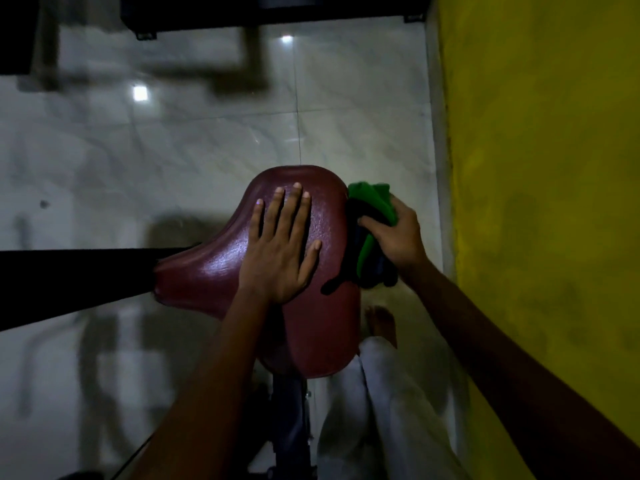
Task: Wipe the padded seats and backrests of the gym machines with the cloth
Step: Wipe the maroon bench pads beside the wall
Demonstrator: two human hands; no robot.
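Note:
A maroon padded saddle seat (207, 268) sits in the middle of the head view, its narrow nose pointing left. My left hand (280, 251) lies flat on top of the seat, fingers spread. My right hand (398, 237) grips a bunched green and dark cloth (372, 202) pressed against the seat's right edge. Part of the cloth hangs dark below my fingers.
A yellow wall (547, 168) stands close on the right. A black machine bar (76, 282) runs left from the seat's nose. The seat post (291, 417) drops below the seat. Pale glossy floor tiles (207, 133) lie beyond; dark equipment frames (270, 8) cross the top.

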